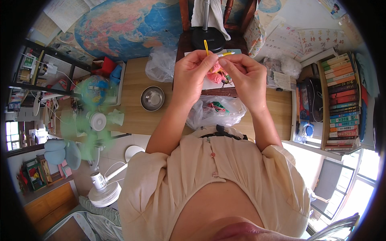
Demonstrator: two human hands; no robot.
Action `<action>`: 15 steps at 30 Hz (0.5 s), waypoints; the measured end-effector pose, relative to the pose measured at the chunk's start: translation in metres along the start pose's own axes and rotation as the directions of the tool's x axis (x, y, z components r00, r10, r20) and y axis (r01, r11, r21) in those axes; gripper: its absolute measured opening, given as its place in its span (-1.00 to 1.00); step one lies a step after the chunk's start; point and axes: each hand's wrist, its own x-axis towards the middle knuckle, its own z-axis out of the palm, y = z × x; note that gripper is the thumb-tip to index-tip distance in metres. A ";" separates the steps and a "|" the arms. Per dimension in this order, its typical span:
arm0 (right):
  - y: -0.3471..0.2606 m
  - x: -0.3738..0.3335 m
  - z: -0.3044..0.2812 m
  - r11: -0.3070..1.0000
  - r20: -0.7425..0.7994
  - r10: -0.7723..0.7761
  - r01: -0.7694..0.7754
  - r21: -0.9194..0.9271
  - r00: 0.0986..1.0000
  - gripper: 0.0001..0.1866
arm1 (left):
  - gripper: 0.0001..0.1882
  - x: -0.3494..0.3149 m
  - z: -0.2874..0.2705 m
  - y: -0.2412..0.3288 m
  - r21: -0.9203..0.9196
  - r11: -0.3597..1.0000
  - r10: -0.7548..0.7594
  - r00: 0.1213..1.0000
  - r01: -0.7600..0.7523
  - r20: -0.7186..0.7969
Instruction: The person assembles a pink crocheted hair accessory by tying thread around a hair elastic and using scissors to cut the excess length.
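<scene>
My left hand and my right hand meet above the table, fingertips pinched close together. From the left fingertips a thin yellow loop-like piece stands up. A slim yellow-and-white stick lies across the right fingertips, its tip pointing right; its exact kind is unclear. Just below and between the hands is a pink knitted or crocheted piece with dark strands at its lower side. Whether it hangs from the fingers or rests on the white surface behind cannot be made out.
Nearer me lies a clear plastic bag with green and red material inside. A metal bowl stands on the wooden table at left, near another plastic bag. A black lamp base is beyond my hands; a green fan stands left, a bookshelf right.
</scene>
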 end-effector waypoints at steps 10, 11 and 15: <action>0.001 -0.002 -0.001 0.999 -0.032 0.003 -0.005 -0.043 0.999 -0.87 | -0.83 0.000 -0.004 0.002 0.006 0.997 -0.074 0.993 0.074 0.095; 0.001 -0.002 -0.002 0.998 -0.031 0.006 -0.008 -0.064 0.999 -0.87 | -0.83 0.000 -0.005 0.001 0.008 0.997 -0.077 0.993 0.077 0.088; -0.003 -0.003 -0.002 0.993 -0.029 0.018 -0.021 -0.116 0.999 -0.86 | -0.84 -0.001 -0.004 0.001 0.020 0.997 -0.076 0.995 0.075 0.065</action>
